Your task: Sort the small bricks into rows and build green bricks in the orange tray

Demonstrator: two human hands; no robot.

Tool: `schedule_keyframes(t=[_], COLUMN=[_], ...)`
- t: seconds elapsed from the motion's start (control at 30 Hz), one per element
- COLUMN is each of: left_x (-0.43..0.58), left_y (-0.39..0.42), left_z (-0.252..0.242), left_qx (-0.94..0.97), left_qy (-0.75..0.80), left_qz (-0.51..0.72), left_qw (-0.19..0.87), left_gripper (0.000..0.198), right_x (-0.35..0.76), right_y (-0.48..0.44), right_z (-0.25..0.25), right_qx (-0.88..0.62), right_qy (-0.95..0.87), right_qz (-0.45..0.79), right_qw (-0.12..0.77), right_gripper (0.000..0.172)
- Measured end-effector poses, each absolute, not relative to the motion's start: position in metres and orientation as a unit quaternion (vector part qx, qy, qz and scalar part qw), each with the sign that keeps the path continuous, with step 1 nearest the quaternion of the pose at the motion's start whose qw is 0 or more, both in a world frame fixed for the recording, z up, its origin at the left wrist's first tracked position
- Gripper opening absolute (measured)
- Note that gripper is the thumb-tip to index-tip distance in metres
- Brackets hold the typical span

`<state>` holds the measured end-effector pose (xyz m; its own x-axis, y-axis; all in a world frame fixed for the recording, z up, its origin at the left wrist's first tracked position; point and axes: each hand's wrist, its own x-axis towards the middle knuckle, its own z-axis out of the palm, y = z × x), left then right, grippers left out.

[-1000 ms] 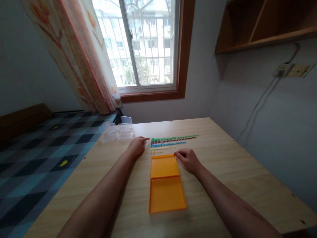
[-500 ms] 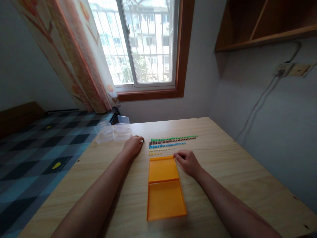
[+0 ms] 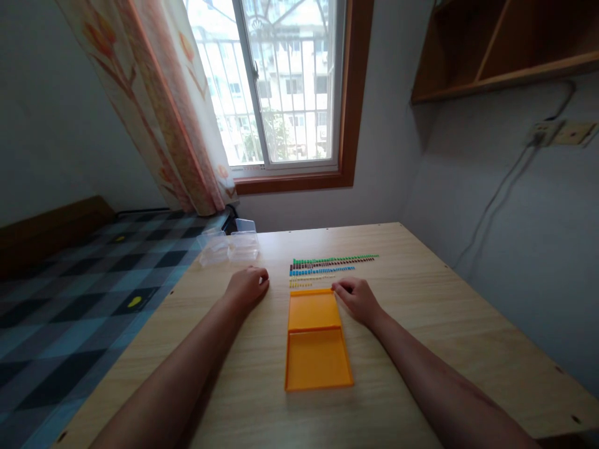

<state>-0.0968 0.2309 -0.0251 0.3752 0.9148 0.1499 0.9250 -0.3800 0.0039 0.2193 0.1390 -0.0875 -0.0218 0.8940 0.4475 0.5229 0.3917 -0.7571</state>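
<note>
An orange plastic case (image 3: 319,358) lies opened flat on the wooden table, its two shallow halves joined at a hinge. My right hand (image 3: 359,300) is closed, its thumb and forefinger pinching at the case's far right corner. Left of the case rests my left hand (image 3: 247,287), curled with the fingers bent inward; what they hold, if anything, is hidden. Beyond the case, small pieces lie in long rows: green pieces (image 3: 322,260), dark brown pieces (image 3: 322,265), blue pieces (image 3: 318,272) and yellowish pieces (image 3: 302,285).
Clear plastic boxes (image 3: 229,246) stand at the table's far left. A bed with a checked cover (image 3: 140,262) adjoins the left side. The window (image 3: 290,93) is beyond the table, and a cable (image 3: 496,199) hangs on the right wall.
My left hand has drawn back a little toward me, away from the rows; the green piece at its fingertips no longer shows. My right hand stays at the case corner. The view has shifted slightly.
</note>
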Motion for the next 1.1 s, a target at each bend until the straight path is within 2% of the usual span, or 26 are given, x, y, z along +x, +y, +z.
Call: schedule_keyframes(t=[0.1,0.2,0.3,0.47,0.7,0.83,0.93,1.1], left_x=[-0.095,-0.079,-0.056,-0.032,-0.031,-0.044,-0.063,-0.080], left_y=[0.200,0.156,0.115,0.092,0.093,0.100,0.113,0.129], left_z=[-0.016,-0.003,0.006,0.001,-0.012,-0.010,-0.011,-0.021], left_qx=[-0.834,-0.885,-0.941,-0.967,-0.970,-0.958,-0.922,-0.885], left_qy=[-0.540,-0.439,-0.308,-0.248,-0.233,-0.254,-0.330,-0.386], left_qz=[-0.114,-0.149,-0.108,-0.012,-0.013,-0.080,-0.152,-0.146], left_qw=[0.007,-0.051,-0.087,-0.064,-0.066,-0.109,-0.135,-0.214], left_gripper=[0.021,0.012,0.008,0.007,0.003,0.006,0.013,0.025], right_x=[0.219,0.219,0.216,0.210,0.203,0.203,0.202,0.191], right_y=[0.138,0.135,0.131,0.123,0.113,0.107,0.097,0.076], right_z=[-0.085,-0.082,-0.078,-0.071,-0.064,-0.059,-0.052,-0.041], right_qx=[-0.515,-0.515,-0.511,-0.498,-0.469,-0.450,-0.409,-0.345], right_qy=[-0.687,-0.688,-0.695,-0.718,-0.752,-0.782,-0.824,-0.899], right_qz=[0.185,0.171,0.162,0.148,0.124,0.118,0.142,0.146], right_qw=[0.478,0.481,0.478,0.464,0.446,0.415,0.365,0.226], right_gripper=[0.034,0.034,0.035,0.035,0.036,0.036,0.022,0.020])
